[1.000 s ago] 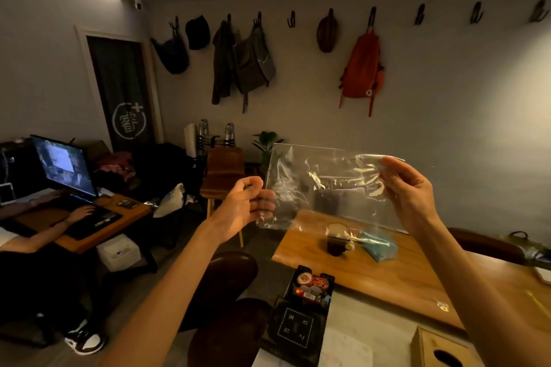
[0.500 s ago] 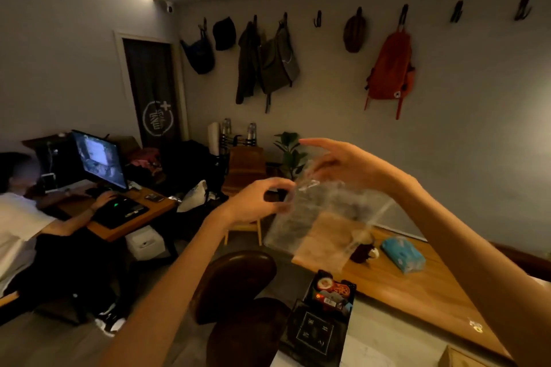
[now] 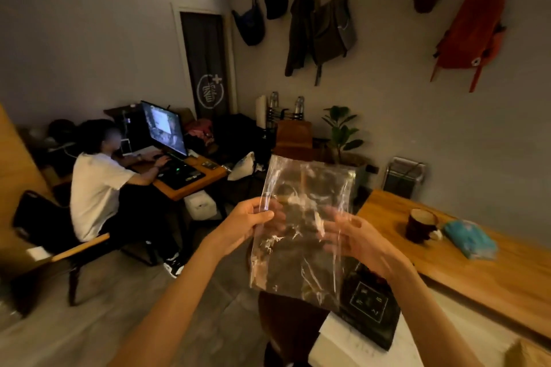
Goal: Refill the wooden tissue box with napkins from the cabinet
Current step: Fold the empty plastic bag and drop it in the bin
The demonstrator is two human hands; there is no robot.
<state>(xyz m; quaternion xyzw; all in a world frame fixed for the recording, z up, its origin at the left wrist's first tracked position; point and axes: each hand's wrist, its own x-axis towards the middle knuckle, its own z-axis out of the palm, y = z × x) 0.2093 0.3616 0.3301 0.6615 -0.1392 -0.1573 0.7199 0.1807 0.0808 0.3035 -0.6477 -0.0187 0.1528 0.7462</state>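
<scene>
An empty clear plastic bag (image 3: pixel 304 223) hangs upright in front of me at chest height. My left hand (image 3: pixel 250 225) pinches its left edge between thumb and fingers. My right hand (image 3: pixel 354 237) is at the bag's right side with fingers spread and blurred; the film covers part of them, and whether they grip it is unclear. A corner of the wooden tissue box (image 3: pixel 527 354) shows at the bottom right edge. No napkins are in sight.
A wooden table (image 3: pixel 492 274) on the right carries a dark mug (image 3: pixel 420 225) and a blue tissue pack (image 3: pixel 469 238). A black box (image 3: pixel 369 307) lies on a white surface below. A person sits at a desk (image 3: pixel 185 185) with a monitor on the left. Bags hang on the wall.
My view has swung left and down. The bag has turned from stretched sideways to hanging upright, and both hands have dropped lower and closer together.
</scene>
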